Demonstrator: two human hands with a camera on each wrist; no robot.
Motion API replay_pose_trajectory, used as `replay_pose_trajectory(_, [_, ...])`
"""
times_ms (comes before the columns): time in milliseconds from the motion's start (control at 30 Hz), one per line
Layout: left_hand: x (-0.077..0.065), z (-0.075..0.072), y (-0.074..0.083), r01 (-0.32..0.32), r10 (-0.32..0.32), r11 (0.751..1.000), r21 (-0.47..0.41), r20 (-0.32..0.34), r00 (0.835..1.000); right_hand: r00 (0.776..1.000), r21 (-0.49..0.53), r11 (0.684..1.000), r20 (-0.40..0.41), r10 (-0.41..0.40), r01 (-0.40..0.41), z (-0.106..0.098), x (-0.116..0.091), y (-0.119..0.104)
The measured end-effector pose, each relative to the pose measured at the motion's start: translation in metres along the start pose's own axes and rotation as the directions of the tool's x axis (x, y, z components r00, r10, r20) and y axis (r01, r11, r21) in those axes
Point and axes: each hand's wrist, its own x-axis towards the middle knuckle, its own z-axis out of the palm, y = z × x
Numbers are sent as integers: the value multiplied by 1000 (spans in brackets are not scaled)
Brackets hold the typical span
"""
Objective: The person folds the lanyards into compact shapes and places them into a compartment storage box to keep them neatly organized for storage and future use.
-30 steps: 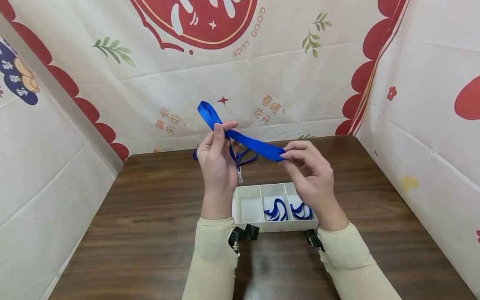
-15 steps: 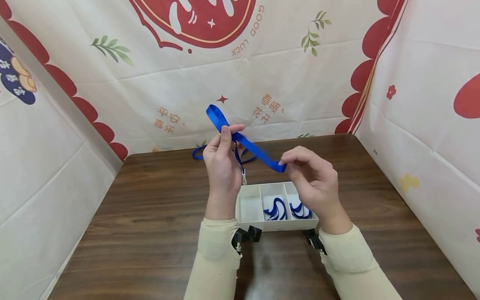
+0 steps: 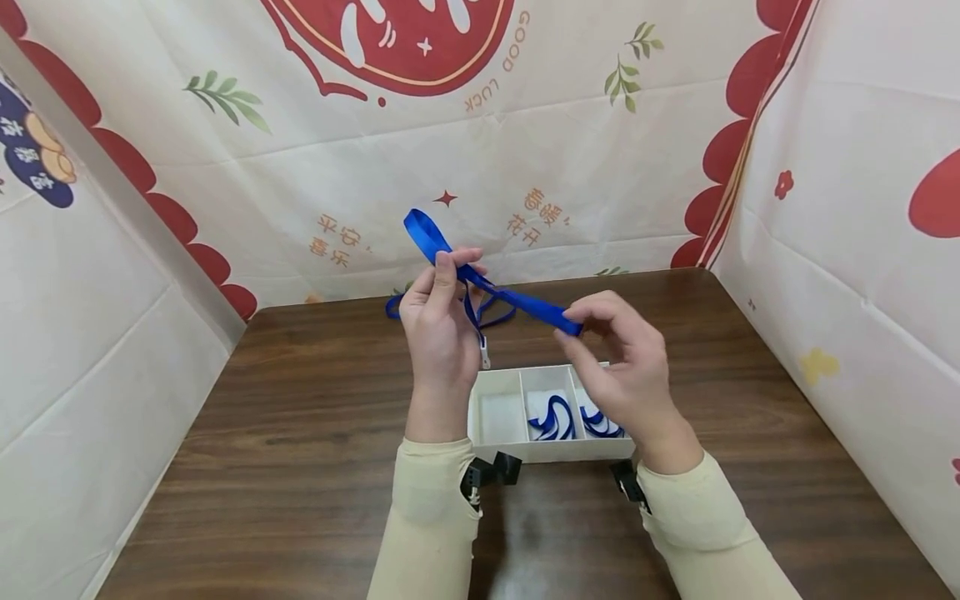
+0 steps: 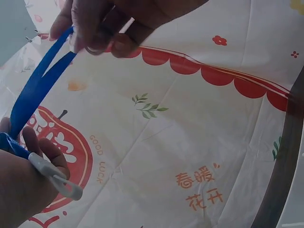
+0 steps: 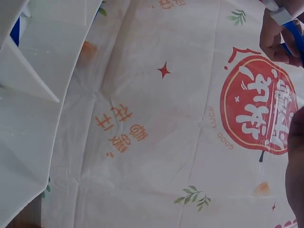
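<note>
A blue lanyard (image 3: 528, 307) is stretched between both hands above the table. My left hand (image 3: 444, 333) pinches it between thumb and fingers, and a short loop sticks up beyond the fingertips. The right hand (image 3: 626, 358) grips the folded far end of the strap with thumb and fingertips. Below the left hand hangs a white clip (image 3: 484, 353), seen larger in the left wrist view as a pale clip (image 4: 54, 175) beside the fingers. In that view two strap layers run up to the right hand (image 4: 109, 23).
A white divided box (image 3: 517, 452) stands in front of me beneath the hands. Blue coiled straps (image 3: 553, 421) lie in its middle and right compartments. More blue strap (image 3: 393, 307) shows behind the left hand. Printed cloth walls (image 3: 480, 150) enclose the brown table (image 3: 300, 433).
Half a second ago both hands shifted right and the right hand's strap end dipped. Since then the left hand has moved slightly back left, and the strap end has risen.
</note>
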Motion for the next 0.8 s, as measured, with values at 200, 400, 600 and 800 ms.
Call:
replay_pose_trajectory(200, [-2, 1, -3, 20, -20, 1000, -2, 7, 1000, 976, -64, 998, -218, -23, 9, 3, 1, -3])
replay_pose_trajectory(400, [-3, 2, -2, 21, -21, 1000, 17, 16, 1000, 968, -80, 996, -251, 9, -29, 4, 1, -4])
replay_pose_trajectory(600, [-3, 1, -1, 22, -22, 999, 24, 4, 1000, 978, -99, 991, -198, 68, -89, 3, -1, -4])
replay_pose_trajectory(800, [-3, 1, 0, 8, -8, 1000, 26, -5, 1000, 992, -105, 992, -106, 65, -76, 4, -2, -1])
